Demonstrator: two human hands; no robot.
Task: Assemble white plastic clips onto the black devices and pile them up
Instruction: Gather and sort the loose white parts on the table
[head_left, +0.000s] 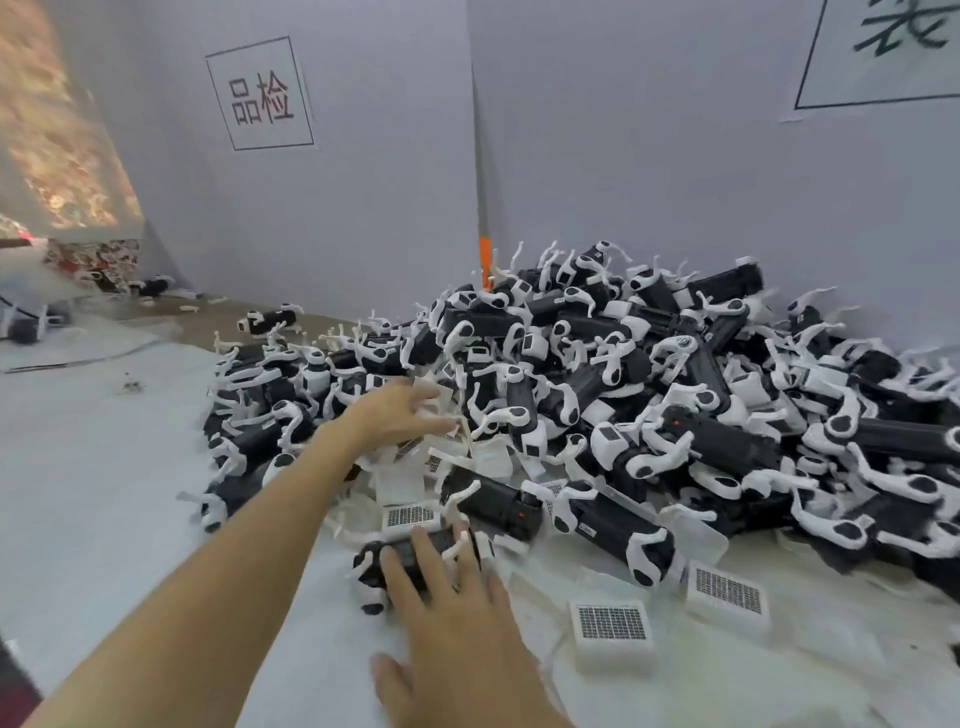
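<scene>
Right hand (441, 618) fingers straight, laid flat on a black cylindrical plastic device with white clips (370, 571) at the heap's near edge, left hand (395, 415) fingers spread apart, holding nothing, touching the large heap of clipped black devices (675, 389), all on white floor sheeting (104, 493).

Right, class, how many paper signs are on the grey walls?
2: the left sign at upper left, the right sign cut off at the top right edge. Others may be hidden.
</scene>
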